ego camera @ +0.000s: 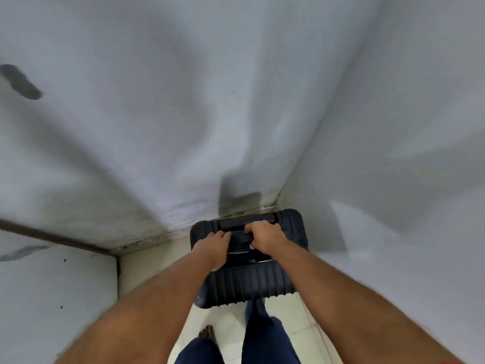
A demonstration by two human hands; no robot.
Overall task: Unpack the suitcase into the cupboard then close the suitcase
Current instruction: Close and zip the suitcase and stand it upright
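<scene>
A black ribbed hard-shell suitcase (252,287) stands upright and closed on the floor in the corner of two grey walls, seen from above. My left hand (214,241) and my right hand (262,236) both rest on its top, fingers curled around the black handle (237,228). The cupboard is out of view, and so are the suitcase's contents.
Grey walls (157,127) close in ahead and on the right (393,179), with a lower wall section (52,285) at left. Pale floor tiles (147,266) show beside the suitcase. My legs in dark blue trousers (265,337) and a bare foot (207,332) stand just behind it.
</scene>
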